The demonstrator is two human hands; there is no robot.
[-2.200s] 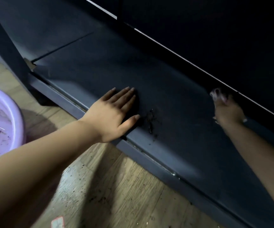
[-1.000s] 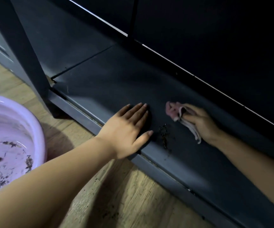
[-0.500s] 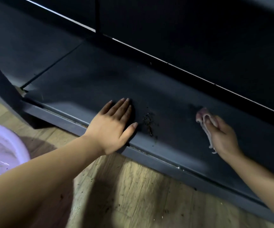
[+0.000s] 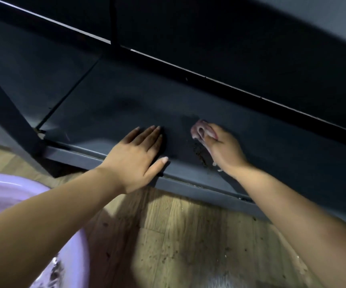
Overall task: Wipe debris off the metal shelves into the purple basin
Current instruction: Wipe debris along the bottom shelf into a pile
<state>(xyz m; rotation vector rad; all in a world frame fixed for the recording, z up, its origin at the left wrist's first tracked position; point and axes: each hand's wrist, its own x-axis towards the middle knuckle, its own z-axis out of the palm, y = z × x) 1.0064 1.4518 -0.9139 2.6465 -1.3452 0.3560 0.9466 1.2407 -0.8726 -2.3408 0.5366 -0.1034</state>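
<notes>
Purple basin cut off by left edge; cloth mostly under right hand.

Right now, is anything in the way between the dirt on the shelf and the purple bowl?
Yes. The left hand lies flat on the shelf between the dirt and the bowl, which sits lower, on the floor.

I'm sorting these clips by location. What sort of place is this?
Probably a shop or storeroom indoors: a low dark metal shelf of a shelving unit, a wood-plank floor, and a purple basin for cleaning.
</notes>
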